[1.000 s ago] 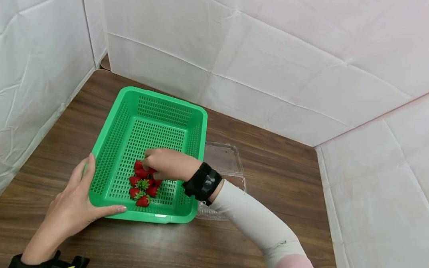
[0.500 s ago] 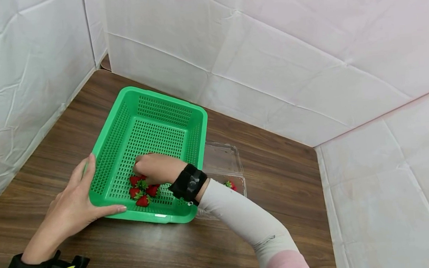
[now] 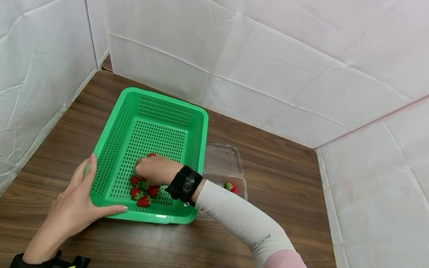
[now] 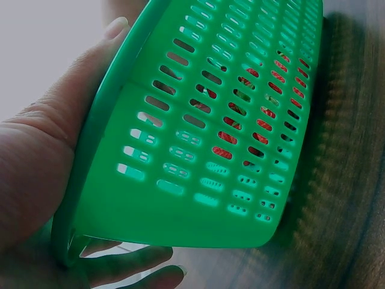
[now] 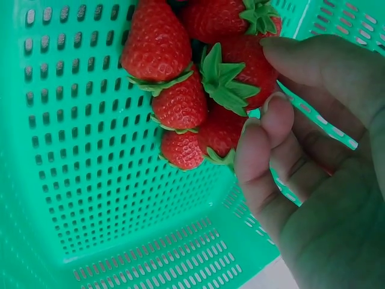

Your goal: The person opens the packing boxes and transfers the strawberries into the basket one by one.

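A green perforated plastic basket (image 3: 107,128) stands on the table, with several red strawberries (image 3: 143,201) clustered near its front left. My left hand (image 3: 71,204) grips the near left corner, its thumb over the rim. In the left wrist view, fingertips (image 4: 159,278) show beyond the corner. Down inside the basket, my right hand (image 3: 157,169) is over the cluster. The right wrist view shows its thumb and curled fingers pinching a leafy strawberry (image 5: 255,66) that touches the others. The palm hides part of the pile in the head view.
Right of the basket lies an opened clear plastic clamshell box (image 3: 221,159), partly behind the right forearm, with a strawberry (image 3: 230,187) visible in it. White sheeting (image 3: 269,67) walls the brown wooden table (image 3: 281,179) at the back and both sides.
My right hand has moved slightly left and toward me over the cluster, then stayed nearly still. The strawberry in the clear box has come into view. My left hand keeps its hold.
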Demonstrator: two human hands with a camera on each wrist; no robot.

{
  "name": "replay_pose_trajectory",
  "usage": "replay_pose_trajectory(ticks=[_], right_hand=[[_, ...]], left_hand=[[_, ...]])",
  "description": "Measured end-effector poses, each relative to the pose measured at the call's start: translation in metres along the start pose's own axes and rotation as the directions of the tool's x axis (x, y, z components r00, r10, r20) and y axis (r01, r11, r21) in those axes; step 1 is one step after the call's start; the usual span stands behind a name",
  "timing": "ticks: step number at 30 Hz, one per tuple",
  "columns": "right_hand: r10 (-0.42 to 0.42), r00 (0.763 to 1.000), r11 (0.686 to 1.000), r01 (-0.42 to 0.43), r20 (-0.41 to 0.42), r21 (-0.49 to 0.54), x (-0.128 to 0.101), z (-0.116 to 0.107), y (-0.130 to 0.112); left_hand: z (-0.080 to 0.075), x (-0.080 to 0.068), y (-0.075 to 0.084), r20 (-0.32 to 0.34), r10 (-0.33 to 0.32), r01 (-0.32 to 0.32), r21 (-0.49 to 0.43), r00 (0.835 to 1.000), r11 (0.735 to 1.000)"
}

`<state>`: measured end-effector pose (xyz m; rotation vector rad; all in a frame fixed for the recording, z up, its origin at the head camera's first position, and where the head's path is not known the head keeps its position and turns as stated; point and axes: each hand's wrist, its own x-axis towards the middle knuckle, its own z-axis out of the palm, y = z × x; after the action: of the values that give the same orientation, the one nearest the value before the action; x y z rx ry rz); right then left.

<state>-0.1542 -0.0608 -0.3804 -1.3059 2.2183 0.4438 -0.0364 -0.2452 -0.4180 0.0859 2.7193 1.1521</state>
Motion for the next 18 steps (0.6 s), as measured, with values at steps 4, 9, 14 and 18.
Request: replay_pose_trajectory(ticks=[4,9,14,18], right_hand=[[0.005,1.0,1.0,-0.005,-0.011,-0.011,0.0028,0.0018,0.0002],[0.027,0.999,1.0,-0.028,-0.025,-0.007,0.0031,0.0019,-0.0006],[0.031,0.999,1.0,-0.031,-0.041,0.005,0.0015,0.0023,-0.0001],[0.029,0.998,0.999,-0.028,-0.064,0.018,-0.0014,0.0008,0.0017]], left_hand=[[0.0002,0.0003,-0.0008,-0.003,-0.003,0.003,0.002,1.0,1.0],[0.0007,0.0005,-0.0008,0.0,-0.008,0.008,0.007,1.0,1.0],[0.0006,0.0004,-0.0006,0.002,-0.012,0.012,0.007,1.0,1.0],[0.0001,0.0008,-0.0002,0.008,-0.018,0.018,0.008,1.0,1.0]])
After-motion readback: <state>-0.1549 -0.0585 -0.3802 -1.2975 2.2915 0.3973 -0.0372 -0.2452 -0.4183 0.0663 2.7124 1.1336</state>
